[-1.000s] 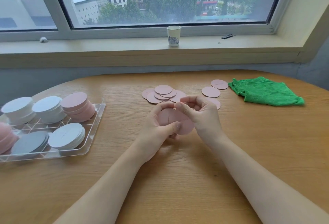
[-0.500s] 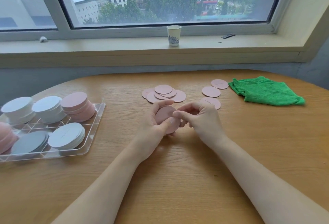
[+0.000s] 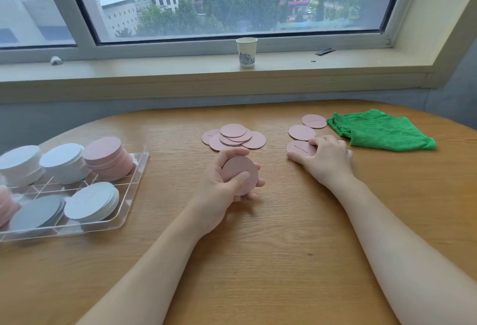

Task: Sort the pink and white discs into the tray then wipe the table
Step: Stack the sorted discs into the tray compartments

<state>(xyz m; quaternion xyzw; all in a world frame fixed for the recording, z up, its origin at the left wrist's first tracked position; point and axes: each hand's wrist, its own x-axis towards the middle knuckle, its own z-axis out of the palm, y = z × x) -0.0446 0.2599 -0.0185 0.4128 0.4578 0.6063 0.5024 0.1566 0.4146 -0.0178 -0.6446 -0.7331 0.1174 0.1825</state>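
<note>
My left hand point(image 3: 222, 182) grips a small stack of pink discs point(image 3: 238, 173) above the table's middle, thumb across the top one. My right hand point(image 3: 326, 160) lies on the table to the right, its fingers curled over the edge of a single pink disc point(image 3: 298, 147). Two more pink discs point(image 3: 301, 132) point(image 3: 314, 121) lie just beyond it. A loose pile of pink discs point(image 3: 233, 136) sits behind my left hand. The clear tray point(image 3: 121, 211) at the left holds stacks of white discs point(image 3: 90, 202) and pink discs point(image 3: 105, 154). A green cloth point(image 3: 379, 131) lies at the far right.
A paper cup point(image 3: 246, 52) stands on the window sill point(image 3: 180, 69) beyond the wooden table point(image 3: 284, 234). The tray reaches past the left edge of the view. The table's curved far edge runs behind the discs and the cloth.
My right hand has left the stack and moved right onto the single pink disc near the cloth. My left hand stays in the middle, holding the stack alone.
</note>
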